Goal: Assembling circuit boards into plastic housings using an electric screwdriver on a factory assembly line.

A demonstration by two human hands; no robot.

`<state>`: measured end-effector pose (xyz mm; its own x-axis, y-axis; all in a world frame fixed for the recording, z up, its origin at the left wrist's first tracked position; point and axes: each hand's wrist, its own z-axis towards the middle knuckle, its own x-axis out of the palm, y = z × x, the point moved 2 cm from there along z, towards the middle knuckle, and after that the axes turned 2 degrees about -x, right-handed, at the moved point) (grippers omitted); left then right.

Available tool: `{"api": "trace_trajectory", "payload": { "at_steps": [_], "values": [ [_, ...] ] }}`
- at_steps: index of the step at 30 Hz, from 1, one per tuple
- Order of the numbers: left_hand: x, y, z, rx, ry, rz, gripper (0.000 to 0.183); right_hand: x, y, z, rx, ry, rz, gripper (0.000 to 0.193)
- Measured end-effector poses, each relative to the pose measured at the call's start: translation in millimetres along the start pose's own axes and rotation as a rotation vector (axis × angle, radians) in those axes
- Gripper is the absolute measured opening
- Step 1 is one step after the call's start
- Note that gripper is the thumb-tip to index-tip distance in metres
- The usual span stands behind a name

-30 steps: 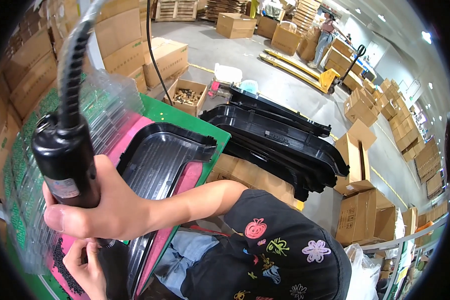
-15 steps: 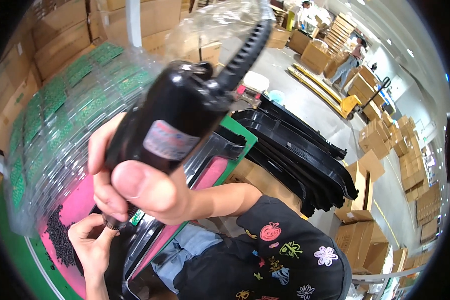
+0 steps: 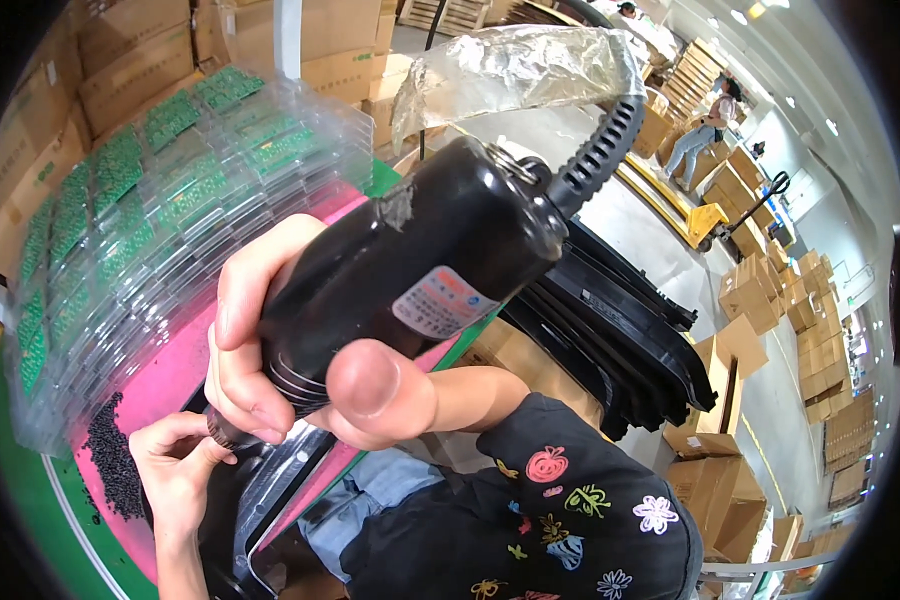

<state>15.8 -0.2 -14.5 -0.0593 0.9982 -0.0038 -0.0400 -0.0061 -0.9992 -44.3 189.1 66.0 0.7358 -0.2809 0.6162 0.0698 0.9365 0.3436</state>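
Observation:
A black electric screwdriver [image 3: 380, 270] slants across the middle, its cord end toward the upper right and its nose toward the lower left. My right hand [image 3: 375, 395] is wrapped round its body, thumb along the near side. At the ribbed nose collar, my left hand [image 3: 175, 475] has thumb and forefinger pinched; whether a screw is between them is hidden. Beneath both hands lies a long glossy black plastic part [image 3: 270, 490] on a pink mat [image 3: 160, 375]. Just left of my left hand is a pile of small black screws [image 3: 115, 465].
Clear plastic trays [image 3: 185, 185] with green circuit boards are stacked at the left. Several black mouldings [image 3: 610, 320] lie to the right, near open cartons [image 3: 720, 390]. Farther off, a person [image 3: 705, 135] stands beside a yellow pallet jack [image 3: 690, 215]. Clear film [image 3: 520, 80] wraps the cord.
The screwdriver and my right hand have shifted right and tilted flatter. My left hand stays at the nose, with its fingertips still pinched.

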Motion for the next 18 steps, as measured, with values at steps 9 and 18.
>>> {"api": "trace_trajectory", "payload": {
  "at_steps": [9,18],
  "values": [
    [5,-8,9,-0.144,0.354,-0.085,0.004,-21,11,7,0.042,0.284,0.064,0.058],
    [3,-8,13,0.089,0.194,0.627,0.026,-55,8,19,0.232,0.135,-0.437,0.054]
  ]
}}
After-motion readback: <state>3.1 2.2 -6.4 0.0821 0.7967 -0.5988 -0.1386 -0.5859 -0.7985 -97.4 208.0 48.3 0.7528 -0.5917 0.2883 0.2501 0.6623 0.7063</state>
